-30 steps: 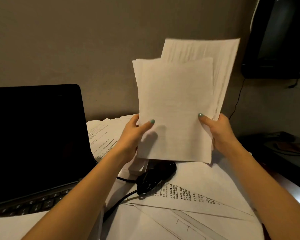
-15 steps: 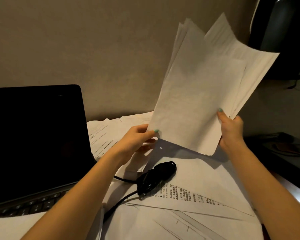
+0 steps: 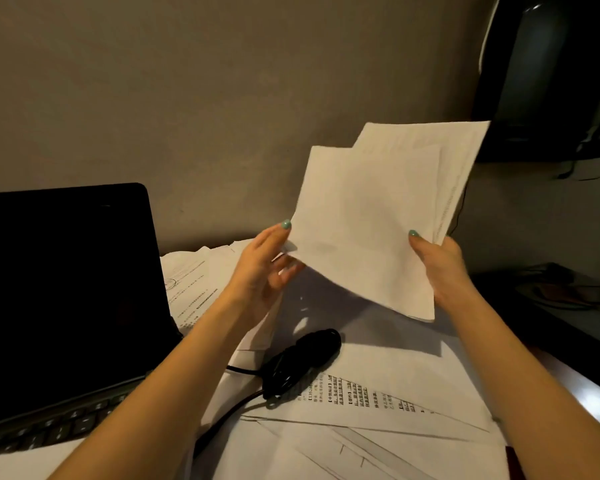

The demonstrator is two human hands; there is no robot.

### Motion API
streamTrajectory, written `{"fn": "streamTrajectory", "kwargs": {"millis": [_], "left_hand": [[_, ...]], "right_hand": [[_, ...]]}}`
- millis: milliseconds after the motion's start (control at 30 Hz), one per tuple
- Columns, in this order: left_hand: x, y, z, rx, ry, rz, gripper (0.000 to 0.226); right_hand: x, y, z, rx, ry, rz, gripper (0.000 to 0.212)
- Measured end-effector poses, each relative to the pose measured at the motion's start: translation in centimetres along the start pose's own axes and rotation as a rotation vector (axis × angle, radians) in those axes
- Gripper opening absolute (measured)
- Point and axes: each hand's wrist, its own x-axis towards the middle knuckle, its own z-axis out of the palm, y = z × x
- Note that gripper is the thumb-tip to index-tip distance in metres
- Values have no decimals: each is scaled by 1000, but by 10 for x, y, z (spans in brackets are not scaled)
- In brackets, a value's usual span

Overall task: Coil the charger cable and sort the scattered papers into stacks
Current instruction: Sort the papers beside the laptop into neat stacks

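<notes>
- While your right hand [image 3: 440, 268] clamped the sheaf of papers [image 3: 371, 230] by its right edge, your left hand [image 3: 264, 268] was loose, thumb touching the left edge.
- The bundled cable [image 3: 302, 362] lay on loose sheets [image 3: 395, 372] below.

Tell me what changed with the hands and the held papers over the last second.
The held papers swung up and rightward, fanned out, then came back down, now tilted and lower than a second ago. The left hand gave up its pinch; its thumb now just touches the left edge. The right hand kept its grip. The coiled cable, laptop and desk papers stayed put.
</notes>
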Motion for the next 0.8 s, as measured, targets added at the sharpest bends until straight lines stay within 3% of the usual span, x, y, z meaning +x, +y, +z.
{"fn": "streamTrajectory", "kwargs": {"millis": [167, 300, 533, 667, 800], "left_hand": [[0, 4, -11, 212, 91, -3, 32], [-1, 9, -15, 178, 115, -131, 19], [-7, -14, -14, 222, 24, -495, 15], [-11, -28, -12, 300, 9, -342, 23], [-5, -17, -12, 253, 19, -88, 36]], "right_hand": [[-7, 1, 11, -99, -186, 43, 32], [-12, -3, 16, -102, -358, 121, 14], [-5, 5, 6, -307, -288, 223, 32], [-9, 15, 6, -420, -363, 288, 31], [-8, 19, 5, -553, -286, 223, 43]]}}
